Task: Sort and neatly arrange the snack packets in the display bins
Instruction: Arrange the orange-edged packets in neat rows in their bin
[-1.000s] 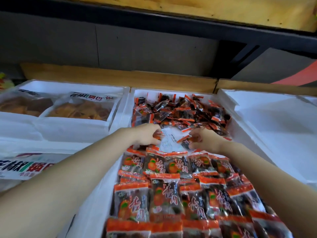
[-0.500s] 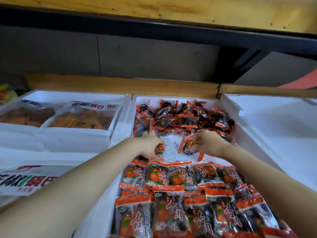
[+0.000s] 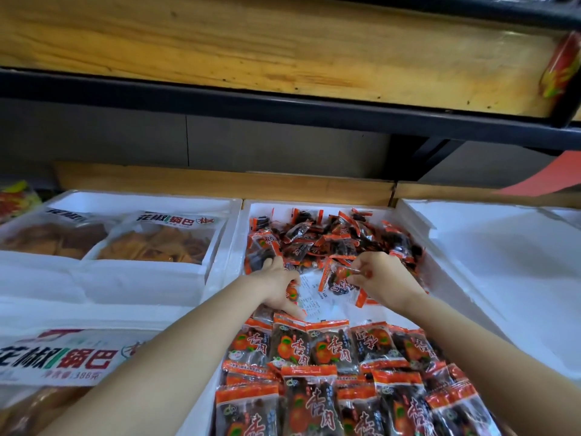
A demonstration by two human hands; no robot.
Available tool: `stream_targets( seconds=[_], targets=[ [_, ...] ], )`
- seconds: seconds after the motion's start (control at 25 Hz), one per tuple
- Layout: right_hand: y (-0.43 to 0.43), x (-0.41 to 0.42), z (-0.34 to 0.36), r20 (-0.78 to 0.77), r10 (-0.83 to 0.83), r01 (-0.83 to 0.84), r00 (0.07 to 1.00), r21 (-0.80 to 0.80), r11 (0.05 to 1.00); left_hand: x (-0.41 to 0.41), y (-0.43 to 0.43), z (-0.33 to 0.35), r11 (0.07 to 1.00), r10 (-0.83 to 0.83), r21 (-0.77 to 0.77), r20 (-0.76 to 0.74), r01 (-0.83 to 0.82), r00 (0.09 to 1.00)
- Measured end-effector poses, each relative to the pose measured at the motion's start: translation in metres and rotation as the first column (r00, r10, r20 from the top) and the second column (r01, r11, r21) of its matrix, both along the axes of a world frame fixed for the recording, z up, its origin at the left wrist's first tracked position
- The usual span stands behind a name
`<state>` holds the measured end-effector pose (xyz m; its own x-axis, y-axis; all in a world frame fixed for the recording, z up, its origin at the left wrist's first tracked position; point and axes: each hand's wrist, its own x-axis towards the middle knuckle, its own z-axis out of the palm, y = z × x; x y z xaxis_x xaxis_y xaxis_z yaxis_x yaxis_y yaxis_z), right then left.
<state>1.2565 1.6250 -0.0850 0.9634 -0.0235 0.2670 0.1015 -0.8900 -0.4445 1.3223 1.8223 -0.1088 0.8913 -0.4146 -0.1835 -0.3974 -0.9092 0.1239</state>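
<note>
My right hand (image 3: 383,278) pinched one snack packet (image 3: 341,280) by its edge over the middle bin's (image 3: 237,247) bare gap, with the loose heap (image 3: 330,237) at 12 o'clock and the tidy rows (image 3: 314,357) at 6. My left hand (image 3: 276,284) curled over another packet, its grip unclear. I judged the film light, crinkly and slippery, so the crimped ends would hold best.

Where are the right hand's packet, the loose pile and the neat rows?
packet (image 3: 338,283): head view, dark middle.
loose pile (image 3: 339,237): head view, heap's centre.
neat rows (image 3: 330,349): head view, one packet's front.
</note>
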Motion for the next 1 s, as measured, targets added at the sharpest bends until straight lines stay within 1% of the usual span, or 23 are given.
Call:
stream_targets(
  seconds=[0.08, 0.16, 0.2, 0.24, 0.28, 0.32, 0.36, 0.4, 0.44, 0.48, 0.52, 0.56, 0.6, 0.64, 0.68, 0.72, 0.76, 0.8, 0.88, 0.92, 1.0],
  targets=[
    [-0.001, -0.003, 0.002, 0.007, -0.004, 0.004, 1.0, 0.009, 1.0, 0.004, -0.003, -0.001, 1.0, 0.022, -0.006, -0.008, -0.022, 1.0],
    [-0.004, -0.005, 0.004, 0.03, -0.022, 0.022, 0.999, -0.008, 1.0, 0.004, -0.005, -0.002, 0.999, 0.014, -0.034, 0.016, -0.013, 1.0],
    [-0.006, -0.006, 0.005, 0.05, -0.034, 0.034, 0.998, -0.018, 0.999, 0.004, -0.004, -0.002, 0.997, 0.001, -0.079, 0.046, 0.002, 0.999],
    [-0.007, -0.007, 0.007, 0.075, -0.048, 0.049, 0.996, -0.012, 0.999, 0.002, -0.003, -0.002, 0.985, -0.006, -0.169, 0.085, 0.02, 0.996],
    [-0.007, -0.007, 0.01, 0.098, -0.063, 0.06, 0.993, 0.029, 0.998, 0.001, -0.002, -0.002, 0.95, 0.002, -0.309, 0.128, 0.038, 0.992],
    [-0.006, -0.009, 0.014, 0.112, -0.071, 0.057, 0.991, 0.121, 0.991, -0.003, -0.002, 0.001, 0.875, 0.035, -0.482, 0.137, 0.036, 0.99],
    [-0.003, -0.01, 0.018, 0.112, -0.067, 0.035, 0.991, 0.269, 0.962, -0.008, -0.001, 0.007, 0.759, 0.069, -0.651, 0.102, 0.014, 0.992],
    [0.003, -0.013, 0.024, 0.101, -0.046, -0.005, 0.994, 0.451, 0.892, -0.019, -0.002, 0.018, 0.632, 0.069, -0.774, 0.008, -0.037, 0.998],
    [0.011, -0.017, 0.03, 0.088, -0.013, -0.045, 0.996, 0.619, 0.784, -0.028, -0.004, 0.029, 0.494, 0.017, -0.863, -0.113, -0.107, 0.993],
    [0.022, -0.02, 0.035, 0.08, 0.025, -0.076, 0.997, 0.732, 0.677, -0.038, -0.006, 0.04, 0.367, -0.062, -0.915, -0.204, -0.168, 0.977],
    [0.034, -0.023, 0.039, 0.076, 0.065, -0.1, 0.995, 0.794, 0.6, -0.047, -0.008, 0.049, 0.237, -0.128, -0.95, -0.237, -0.203, 0.963],
    [0.045, -0.026, 0.042, 0.075, 0.114, -0.126, 0.991, 0.822, 0.555, -0.057, -0.008, 0.056, 0.102, -0.15, -0.969, -0.238, -0.225, 0.959],
    [0.056, -0.029, 0.044, 0.083, 0.166, -0.16, 0.983, 0.829, 0.536, -0.066, -0.005, 0.062, -0.04, -0.138, -0.966, -0.247, -0.254, 0.959],
    [0.064, -0.03, 0.045, 0.091, 0.219, -0.199, 0.972, 0.814, 0.546, -0.073, 0.0, 0.065, -0.154, -0.102, -0.947, -0.267, -0.281, 0.958],
    [0.071, -0.031, 0.045, 0.098, 0.266, -0.239, 0.959, 0.786, 0.57, -0.08, 0.007, 0.065, -0.231, -0.059, -0.926, -0.292, -0.297, 0.955],
    [0.074, -0.029, 0.043, 0.1, 0.306, -0.275, 0.947, 0.745, 0.608, -0.085, 0.015, 0.063, -0.267, -0.004, -0.915, -0.314, -0.303, 0.95],
    [0.076, -0.025, 0.04, 0.085, 0.326, -0.292, 0.941, 0.686, 0.666, -0.091, 0.025, 0.062, -0.3, 0.042, -0.902, -0.338, -0.311, 0.94],
    [0.077, -0.021, 0.035, 0.055, 0.314, -0.282, 0.948, 0.604, 0.745, -0.095, 0.035, 0.06, -0.343, 0.079, -0.885, -0.361, -0.315, 0.929],
    [0.077, -0.007, 0.022, -0.058, 0.252, -0.214, 0.966, 0.371, 0.904, -0.104, 0.054, 0.056, -0.446, 0.101, -0.839, -0.393, -0.311, 0.914],
    [0.079, -0.001, 0.014, -0.151, 0.231, -0.189, 0.961, 0.252, 0.949, -0.109, 0.061, 0.054, -0.48, 0.1, -0.823, -0.396, -0.304, 0.913],
    [0.084, 0.011, -0.002, -0.319, 0.183, -0.163, 0.93, 0.087, 0.983, -0.116, 0.071, 0.048, -0.51, 0.099, -0.807, -0.4, -0.298, 0.911]
  ],
)
